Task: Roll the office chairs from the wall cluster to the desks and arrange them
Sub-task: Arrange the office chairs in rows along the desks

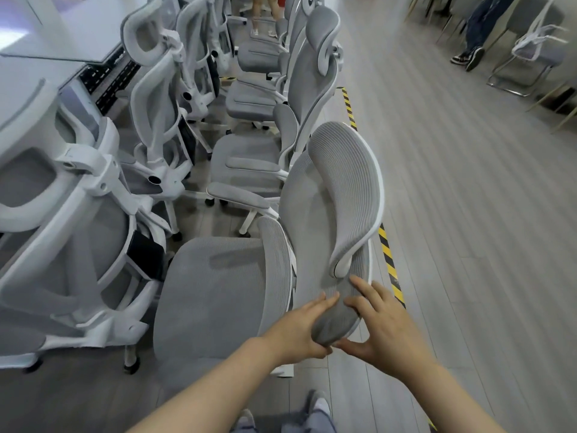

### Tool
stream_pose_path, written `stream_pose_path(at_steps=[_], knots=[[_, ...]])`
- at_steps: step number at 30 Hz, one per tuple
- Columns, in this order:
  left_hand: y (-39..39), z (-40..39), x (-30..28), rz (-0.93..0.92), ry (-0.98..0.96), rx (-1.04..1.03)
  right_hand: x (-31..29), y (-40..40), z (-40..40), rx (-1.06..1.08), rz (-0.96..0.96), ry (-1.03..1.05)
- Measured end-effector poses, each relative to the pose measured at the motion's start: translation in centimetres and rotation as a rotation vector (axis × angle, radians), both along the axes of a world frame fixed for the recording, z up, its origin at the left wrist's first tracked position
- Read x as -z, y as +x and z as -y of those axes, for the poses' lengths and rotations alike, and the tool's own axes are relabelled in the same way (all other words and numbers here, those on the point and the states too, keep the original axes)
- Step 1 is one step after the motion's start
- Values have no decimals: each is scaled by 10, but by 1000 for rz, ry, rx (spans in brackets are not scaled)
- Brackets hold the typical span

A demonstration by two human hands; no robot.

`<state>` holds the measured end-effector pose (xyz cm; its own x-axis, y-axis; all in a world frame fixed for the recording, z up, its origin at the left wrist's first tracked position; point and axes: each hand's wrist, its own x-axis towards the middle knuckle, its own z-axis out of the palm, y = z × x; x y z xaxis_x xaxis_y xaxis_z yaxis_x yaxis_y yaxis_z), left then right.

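A grey mesh office chair (218,295) with a white frame stands right in front of me, its seat to the left and its backrest and curved headrest (349,189) to the right. My left hand (299,329) grips the near top edge of the backrest from the left, thumb underneath. My right hand (381,323) holds the same edge from the right, fingers over the mesh and thumb below. More chairs of the same kind (249,164) stand in a row beyond it.
Chairs (71,214) turned towards white desks (62,32) fill the left side. Yellow-black floor tape (388,260) runs along the chair row. Open grey floor lies to the right. A person's legs (474,32) and a sled-base chair (530,54) are at the far right.
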<state>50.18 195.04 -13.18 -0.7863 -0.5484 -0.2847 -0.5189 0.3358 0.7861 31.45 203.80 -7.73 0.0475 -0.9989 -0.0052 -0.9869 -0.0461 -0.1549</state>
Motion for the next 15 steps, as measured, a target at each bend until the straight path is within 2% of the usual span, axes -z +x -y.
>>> stream_pose_path(at_steps=[3,7,11,15], knots=[[-24,15,2,12,-15,5,3,-25,12,-30,-3,-33],[-58,27,-1,2,0,-98,-4,-62,40,-100,-28,-5],[-86,40,-3,30,-53,-168,-22,-112,85,-304,-76,140],[-112,43,-7,76,-93,-231,-27,-150,137,-395,-137,130]])
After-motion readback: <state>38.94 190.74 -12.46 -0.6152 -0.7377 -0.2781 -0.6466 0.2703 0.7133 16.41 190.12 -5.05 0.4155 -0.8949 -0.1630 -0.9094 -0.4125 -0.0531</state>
